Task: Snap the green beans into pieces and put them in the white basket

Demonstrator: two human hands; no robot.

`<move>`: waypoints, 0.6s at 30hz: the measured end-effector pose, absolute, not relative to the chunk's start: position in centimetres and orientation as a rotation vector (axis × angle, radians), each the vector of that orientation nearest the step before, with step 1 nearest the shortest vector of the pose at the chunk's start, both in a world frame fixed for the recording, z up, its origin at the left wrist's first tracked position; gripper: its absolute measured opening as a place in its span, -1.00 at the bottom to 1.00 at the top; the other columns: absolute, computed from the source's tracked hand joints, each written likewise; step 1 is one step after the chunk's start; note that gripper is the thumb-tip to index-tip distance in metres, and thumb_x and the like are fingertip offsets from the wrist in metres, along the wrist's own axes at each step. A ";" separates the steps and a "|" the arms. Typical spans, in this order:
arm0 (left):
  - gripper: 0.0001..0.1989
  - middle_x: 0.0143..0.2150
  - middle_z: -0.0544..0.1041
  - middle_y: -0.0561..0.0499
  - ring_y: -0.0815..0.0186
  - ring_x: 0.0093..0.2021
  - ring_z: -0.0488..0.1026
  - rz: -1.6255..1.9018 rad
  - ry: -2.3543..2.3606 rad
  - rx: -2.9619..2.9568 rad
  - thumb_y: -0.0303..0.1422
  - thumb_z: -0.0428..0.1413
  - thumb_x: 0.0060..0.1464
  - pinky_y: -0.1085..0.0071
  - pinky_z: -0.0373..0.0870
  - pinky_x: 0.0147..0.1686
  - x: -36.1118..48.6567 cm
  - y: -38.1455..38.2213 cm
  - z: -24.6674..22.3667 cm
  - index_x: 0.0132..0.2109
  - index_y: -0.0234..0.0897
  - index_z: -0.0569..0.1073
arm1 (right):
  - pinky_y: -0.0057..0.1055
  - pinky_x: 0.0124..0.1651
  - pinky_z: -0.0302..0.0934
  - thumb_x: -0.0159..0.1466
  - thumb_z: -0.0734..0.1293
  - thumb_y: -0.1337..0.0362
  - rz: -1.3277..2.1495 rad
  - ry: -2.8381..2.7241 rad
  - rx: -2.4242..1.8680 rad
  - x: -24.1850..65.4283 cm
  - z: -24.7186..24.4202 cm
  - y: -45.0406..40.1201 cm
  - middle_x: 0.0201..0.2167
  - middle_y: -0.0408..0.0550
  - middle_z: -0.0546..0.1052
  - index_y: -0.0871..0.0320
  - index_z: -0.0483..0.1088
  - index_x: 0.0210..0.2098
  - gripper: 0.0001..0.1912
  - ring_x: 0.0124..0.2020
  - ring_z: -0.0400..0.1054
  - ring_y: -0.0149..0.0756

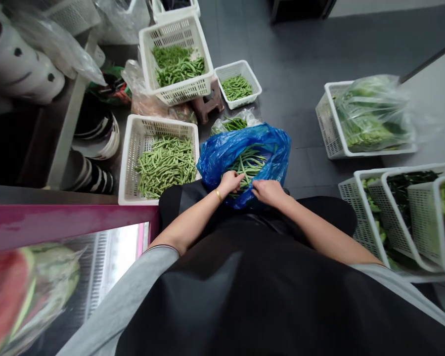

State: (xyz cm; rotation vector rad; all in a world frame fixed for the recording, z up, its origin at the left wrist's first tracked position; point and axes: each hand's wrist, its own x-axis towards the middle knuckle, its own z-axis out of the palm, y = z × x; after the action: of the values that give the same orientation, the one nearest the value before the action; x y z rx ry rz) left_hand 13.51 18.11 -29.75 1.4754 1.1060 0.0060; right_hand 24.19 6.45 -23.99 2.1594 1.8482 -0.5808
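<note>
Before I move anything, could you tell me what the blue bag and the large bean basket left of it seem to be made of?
The blue bag looks like thin, glossy plastic film, given its crinkles and highlights. The basket seems rigid, smooth white plastic, probably moulded, judging by its slots.

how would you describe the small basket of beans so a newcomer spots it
Find the big blue bag, then look beyond it, past the clear bag. There, on the grey floor, stands a white basket of green beans. It is clearly smaller than its neighbours to the left, the raised basket and the wide basket.
</note>
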 end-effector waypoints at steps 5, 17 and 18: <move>-0.67 -0.57 0.41 -0.11 0.11 -0.20 0.44 0.063 1.182 1.715 -0.39 0.26 -0.25 0.41 0.29 -0.27 16.2 19.8 -30.7 -0.68 -0.27 0.22 | -0.39 -0.29 0.20 0.27 0.16 0.18 -0.805 1.707 2.058 26.4 -22.9 -0.5 -0.22 0.08 0.55 0.17 0.43 -0.17 -0.71 -0.20 0.44 -0.14; -0.85 -0.66 0.30 0.10 0.47 -0.62 0.34 0.201 0.910 0.918 -0.48 0.11 -0.02 0.54 0.33 -0.53 12.8 17.1 -25.4 -0.48 -0.36 0.28 | -0.45 -0.32 0.14 0.30 0.12 0.07 -0.605 1.799 2.601 23.2 -17.3 3.7 -0.24 0.05 0.56 0.15 0.45 -0.27 -0.63 -0.25 0.42 -0.21; -0.86 -0.65 0.33 0.08 0.47 -0.61 0.36 0.226 0.878 0.814 -0.49 0.11 -0.03 0.54 0.34 -0.54 12.1 16.7 -25.0 -0.47 -0.37 0.30 | -0.46 -0.33 0.12 0.30 0.12 0.08 -0.656 1.818 2.538 22.7 -18.0 4.4 -0.27 0.06 0.56 0.16 0.46 -0.29 -0.64 -0.27 0.42 -0.22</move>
State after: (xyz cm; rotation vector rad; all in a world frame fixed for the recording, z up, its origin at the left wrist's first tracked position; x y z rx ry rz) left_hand 12.12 16.75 -25.00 0.8143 0.8780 0.2258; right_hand 22.65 4.36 -18.00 2.5379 1.8180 -0.6561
